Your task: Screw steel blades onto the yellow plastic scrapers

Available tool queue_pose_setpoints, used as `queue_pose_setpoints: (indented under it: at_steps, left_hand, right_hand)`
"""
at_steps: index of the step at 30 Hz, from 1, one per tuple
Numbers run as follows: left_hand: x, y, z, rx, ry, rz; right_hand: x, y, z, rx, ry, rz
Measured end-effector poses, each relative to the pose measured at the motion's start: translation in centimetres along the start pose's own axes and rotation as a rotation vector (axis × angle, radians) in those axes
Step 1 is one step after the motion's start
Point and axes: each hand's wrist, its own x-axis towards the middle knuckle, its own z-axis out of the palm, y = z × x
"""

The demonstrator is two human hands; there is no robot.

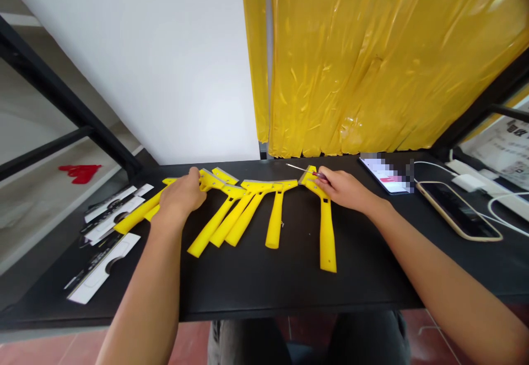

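Note:
My left hand point(182, 193) is closed at the left end of a row of yellow scrapers, its fingers curled on a scraper point(139, 213) whose handle slants out to the left. My right hand point(338, 187) grips a screwdriver point(303, 170), its thin metal shaft pointing left. Under that hand lies another scraper point(328, 232), handle toward me. Between the hands several scrapers, among them a middle one point(274, 224) and a slanted one point(212, 226), lie with their wide heads away from me and touching or overlapping. My fingers hide part of the left heads.
Black-and-white cards point(103, 268) with cut-outs lie at the left of the black table point(256, 288). Two phones, one lit point(386, 175) and one dark point(458, 210), lie at right beside white cables and a power strip point(491, 186). Yellow plastic sheeting point(372, 67) hangs behind.

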Motion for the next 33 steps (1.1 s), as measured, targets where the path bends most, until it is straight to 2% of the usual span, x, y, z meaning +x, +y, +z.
queue_pose_setpoints:
  at_steps: [3,6,9,11,15,19,26,33]
  left_hand:
    - [-0.8,1.2,-0.3,0.018,0.107,0.027]
    - [-1.8,3.2,-0.4,-0.007,0.242,0.185]
    - [-2.7,4.9,-0.2,-0.058,0.089,0.388]
    - [-3.0,5.4,0.2,-0.050,0.016,0.443]
    - [-2.6,4.9,0.9,0.020,0.003,0.370]
    - [-2.5,4.7,0.7,0.040,0.060,0.275]
    - [-3.4,6.6,1.2,-0.034,0.054,0.336]
    - [-3.1,6.9,1.6,-0.086,0.043,0.334]
  right_hand:
    - [0.1,0.0,0.3,-0.066,-0.017,-0.002]
    - [0.2,-0.1,0.6,-0.127,-0.029,-0.011]
    - [0.3,0.1,1.0,-0.174,-0.027,-0.020]
    - [0.4,0.2,1.1,-0.196,-0.029,-0.020]
    - [0.4,0.4,1.2,-0.198,-0.044,-0.014]
    - [0.4,0.3,1.3,-0.155,-0.051,-0.013]
    - [0.3,0.3,1.3,-0.135,-0.058,-0.016]
    - [0.3,0.2,1.2,-0.115,-0.056,-0.015]
